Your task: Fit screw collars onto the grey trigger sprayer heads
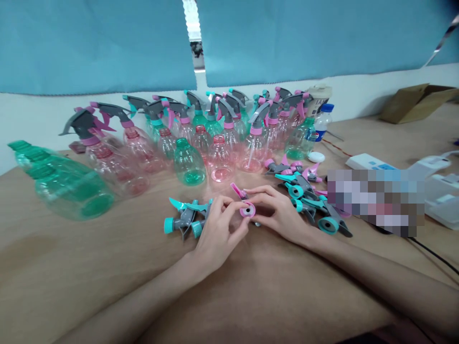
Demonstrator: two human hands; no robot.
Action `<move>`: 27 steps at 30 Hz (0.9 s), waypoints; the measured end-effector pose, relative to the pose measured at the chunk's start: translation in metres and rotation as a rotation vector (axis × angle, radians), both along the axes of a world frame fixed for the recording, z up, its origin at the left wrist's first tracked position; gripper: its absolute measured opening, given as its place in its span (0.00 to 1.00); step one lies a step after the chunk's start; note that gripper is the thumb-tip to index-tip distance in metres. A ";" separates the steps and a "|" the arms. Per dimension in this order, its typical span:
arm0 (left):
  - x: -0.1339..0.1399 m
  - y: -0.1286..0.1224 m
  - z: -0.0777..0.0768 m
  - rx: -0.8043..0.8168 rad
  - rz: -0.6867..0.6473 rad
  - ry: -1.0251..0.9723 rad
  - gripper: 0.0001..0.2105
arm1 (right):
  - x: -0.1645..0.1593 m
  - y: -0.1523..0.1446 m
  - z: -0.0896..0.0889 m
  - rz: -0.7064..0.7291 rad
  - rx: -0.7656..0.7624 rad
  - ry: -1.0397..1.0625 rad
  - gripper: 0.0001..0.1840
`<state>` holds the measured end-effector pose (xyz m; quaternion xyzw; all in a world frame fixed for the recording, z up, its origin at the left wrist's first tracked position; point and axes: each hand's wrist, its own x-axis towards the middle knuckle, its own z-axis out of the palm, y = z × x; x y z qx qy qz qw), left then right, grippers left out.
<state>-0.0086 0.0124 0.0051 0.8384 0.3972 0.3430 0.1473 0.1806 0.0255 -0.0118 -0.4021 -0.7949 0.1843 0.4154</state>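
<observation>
Between my two hands is a pink and grey trigger sprayer head (247, 210), its round pink collar facing me. My left hand (224, 229) pinches the collar with thumb and forefinger. Closed on the sprayer's other side is my right hand (281, 210), its fingers partly hiding the grey body. Teal and grey sprayer heads (184, 217) lie just left of my left hand. More loose sprayer heads (304, 196), teal and pink, are heaped beyond my right hand. An open green bottle (189, 162) and an open pink bottle (221, 160) stand behind my hands.
Several bottles with sprayers fitted (256, 138) crowd the back of the table. Green bottles (68, 186) lean or lie at the left. A blue-capped bottle (322, 124), a white lid (316, 156), a power strip (373, 162) and a cardboard box (412, 102) are at the right.
</observation>
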 end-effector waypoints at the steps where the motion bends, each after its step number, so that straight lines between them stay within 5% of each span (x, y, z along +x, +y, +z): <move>1: 0.000 0.000 0.000 -0.009 -0.001 -0.009 0.09 | 0.000 0.000 0.000 -0.004 0.003 -0.003 0.10; 14: 0.001 0.001 -0.002 -0.035 -0.013 0.003 0.01 | -0.001 -0.003 -0.001 0.059 0.044 -0.054 0.12; 22: 0.001 -0.004 -0.002 0.061 -0.087 0.087 0.03 | 0.001 0.005 -0.004 -0.075 -0.142 0.218 0.13; 27: 0.000 -0.003 -0.003 -0.029 -0.100 -0.007 0.03 | 0.000 0.006 -0.004 -0.056 -0.130 0.199 0.13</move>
